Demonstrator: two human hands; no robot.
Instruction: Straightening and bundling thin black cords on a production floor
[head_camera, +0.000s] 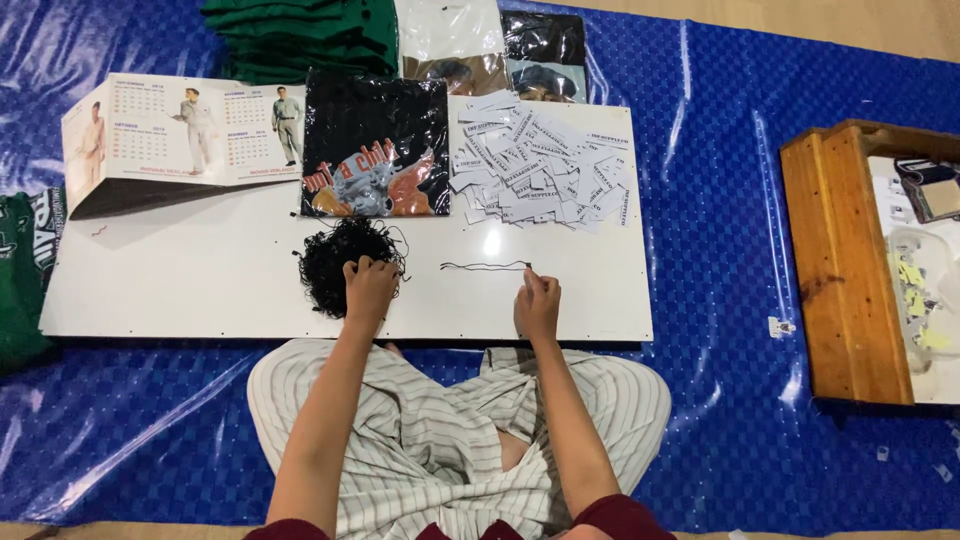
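1. Left hand (370, 285) fingers closed into tangled heap of thin black strings (340, 262), frame centre, on white flat board (200, 280).
2. Right hand (538, 303) pinches end of single black string (485, 266), laid straight apart from heap, prob. for separating.
3. Pile of white paper tags (540, 165) upper centre, within reach.

I see a white desk (200, 280) on a blue checked tarp (720, 200). On the desk lie a black string tangle (335, 262) and white tags with black print (545, 165); above the desk, green folded shirts (300, 35); below it, cream striped trousers (420, 440).
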